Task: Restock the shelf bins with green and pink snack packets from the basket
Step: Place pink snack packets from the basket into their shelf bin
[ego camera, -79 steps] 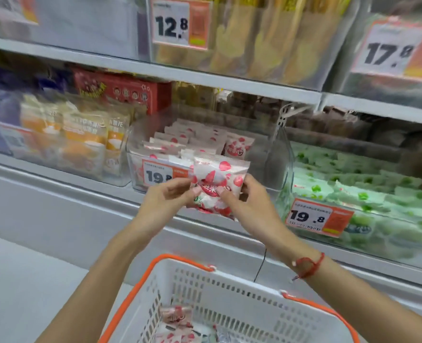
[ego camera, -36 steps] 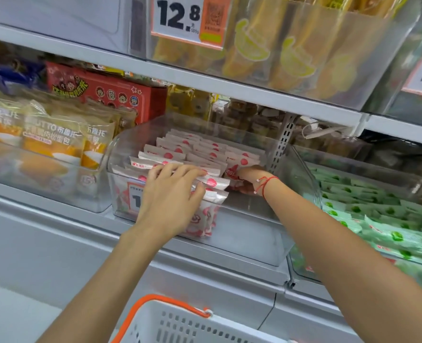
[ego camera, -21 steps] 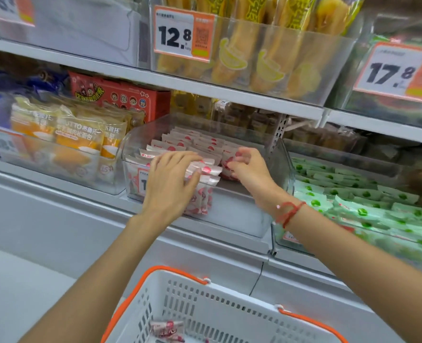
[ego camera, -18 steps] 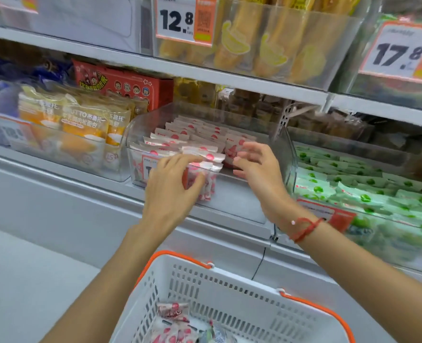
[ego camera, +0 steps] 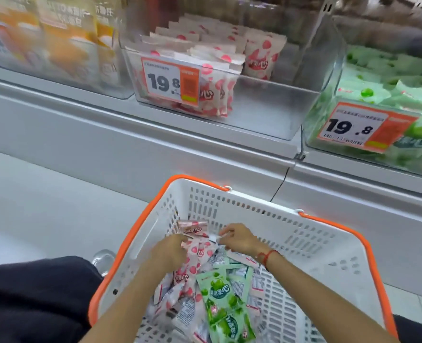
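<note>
Snack packets, green (ego camera: 226, 303) & pink (ego camera: 195, 253), lie piled in white basket (ego camera: 311, 238) w/ orange rim. Left hand (ego camera: 170, 251) grips a pink packet; right hand (ego camera: 237, 237) pinches a packet edge just beside it. Farther back on shelf: clear pink bin (ego camera: 266, 100) part full, green bin (ego camera: 328, 100) to its right, both tagged 19.8.

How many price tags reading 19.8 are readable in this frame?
2. One price tag is on the front of the pink packet bin; the other tag is on the green packet bin to its right.
</note>
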`<state>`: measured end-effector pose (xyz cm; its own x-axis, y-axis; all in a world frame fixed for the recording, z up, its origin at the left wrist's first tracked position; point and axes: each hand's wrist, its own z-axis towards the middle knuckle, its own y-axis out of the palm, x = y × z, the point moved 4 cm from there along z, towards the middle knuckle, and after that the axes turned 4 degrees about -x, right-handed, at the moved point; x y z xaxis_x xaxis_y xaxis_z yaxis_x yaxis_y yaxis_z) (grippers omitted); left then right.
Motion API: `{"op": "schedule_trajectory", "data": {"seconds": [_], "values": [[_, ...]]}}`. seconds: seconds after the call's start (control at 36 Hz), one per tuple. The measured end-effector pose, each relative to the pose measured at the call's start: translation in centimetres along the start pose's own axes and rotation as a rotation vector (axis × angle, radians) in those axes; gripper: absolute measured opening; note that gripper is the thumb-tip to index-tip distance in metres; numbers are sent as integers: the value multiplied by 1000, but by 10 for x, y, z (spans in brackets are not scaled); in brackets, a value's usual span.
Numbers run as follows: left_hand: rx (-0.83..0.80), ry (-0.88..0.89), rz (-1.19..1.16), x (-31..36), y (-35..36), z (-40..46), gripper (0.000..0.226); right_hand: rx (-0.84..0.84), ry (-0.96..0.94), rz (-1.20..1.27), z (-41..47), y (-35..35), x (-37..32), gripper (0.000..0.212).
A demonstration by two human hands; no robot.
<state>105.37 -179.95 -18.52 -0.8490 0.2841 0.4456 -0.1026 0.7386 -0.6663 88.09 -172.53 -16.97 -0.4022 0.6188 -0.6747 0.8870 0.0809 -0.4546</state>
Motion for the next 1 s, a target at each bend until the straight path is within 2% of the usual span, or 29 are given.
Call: {"op": "schedule_trajectory", "data": {"seconds": [0.11,0.19,0.25,0.33,0.39,0.44,0.5,0.56,0.61,0.69,0.75,0.86,1.0], "values": [[-240,-63,138,-15,43,2,43,-104,43,-27,19,52,20,30],[-361,-40,61,-18,60,2,48,-169,52,-128,28,88,27,46],[-396,-20,11,-27,65,9,52,-139,61,-194,33,102,31,43],[-351,-30,-72,-34,59,11,51,-98,51,-209,33,105,32,30],[-240,-56,-205,-36,52,15,49,-138,32,-215,28,97,26,12],[-67,-77,-362,-37,42,17,44,-131,-12,-189,23,81,19,26],[-16,-72,-449,-28,30,14,51,-103,-61,-125,11,57,6,25],[-86,-21,-512,-8,15,6,51,-92,-82,-9,-2,29,-7,22],[-231,72,-547,15,-4,-5,36,-93,-88,100,-14,2,-20,26],[-365,190,-666,40,-35,-18,37,-20,-129,152,-36,-36,-43,27],[-281,284,-697,56,-60,-26,34,73,-171,159,-53,-59,-61,23],[33,482,-687,91,-111,-47,20,250,-326,37,-92,-90,-105,16],[302,787,-783,145,-171,-95,17,562,-537,4,-142,-120,-167,28]]}}
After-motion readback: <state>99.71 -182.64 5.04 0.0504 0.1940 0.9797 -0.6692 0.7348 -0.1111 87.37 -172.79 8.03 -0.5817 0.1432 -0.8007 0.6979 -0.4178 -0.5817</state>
